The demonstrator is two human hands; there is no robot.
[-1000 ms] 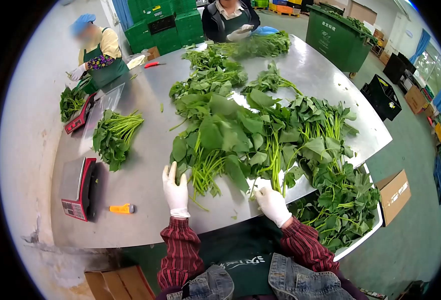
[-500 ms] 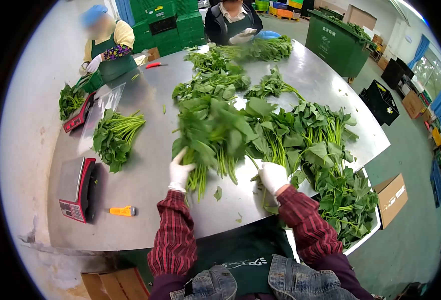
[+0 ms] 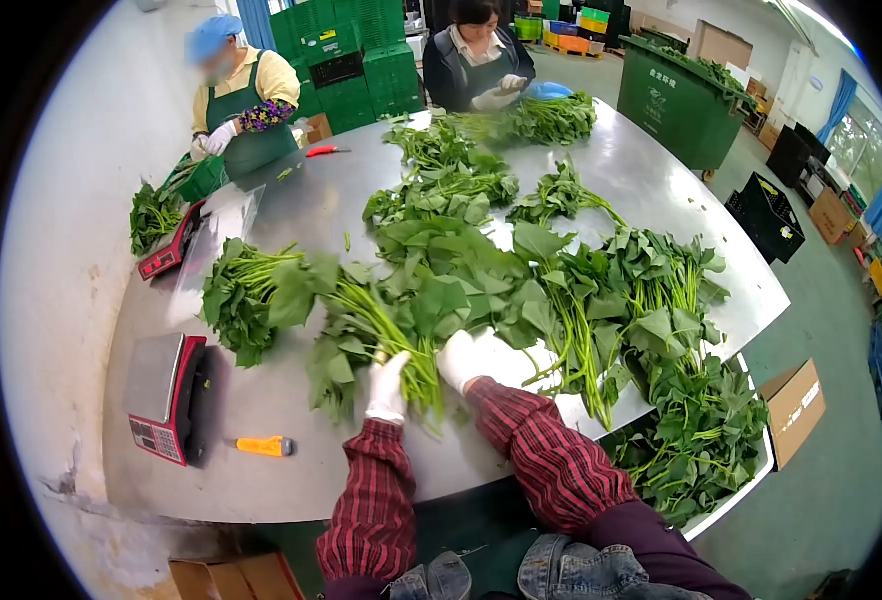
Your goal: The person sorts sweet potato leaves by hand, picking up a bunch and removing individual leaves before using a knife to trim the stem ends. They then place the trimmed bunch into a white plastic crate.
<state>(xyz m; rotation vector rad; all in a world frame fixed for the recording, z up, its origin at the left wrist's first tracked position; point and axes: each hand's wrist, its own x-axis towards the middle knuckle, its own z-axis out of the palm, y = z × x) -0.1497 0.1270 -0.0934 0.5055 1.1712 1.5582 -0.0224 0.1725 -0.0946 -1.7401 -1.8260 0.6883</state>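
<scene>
My left hand (image 3: 388, 384), in a white glove, is closed round the stems of a leafy green bunch (image 3: 373, 318); its leaves point up and left and are slightly blurred. Close to its right, my right hand (image 3: 456, 362), also gloved, lies at the lower edge of the leaf pile (image 3: 451, 270); its fingers are partly hidden by leaves. Right of the hands, more long-stemmed greens (image 3: 661, 270) lie on the metal table (image 3: 311, 480). Another bunch (image 3: 246, 295) rests at the left.
Two scales (image 3: 166, 390) stand at the left, near a yellow cutter (image 3: 264, 446). A red-handled tool (image 3: 323, 151) lies farther back. Two people work across the table. A white crate (image 3: 761, 455) of greens is at the right, and a green bin (image 3: 676, 105) stands behind.
My left hand has moved right and slightly down, its bunch now leaning left. My right hand has moved left, away from the right-hand stems. The camera view has shifted a little.
</scene>
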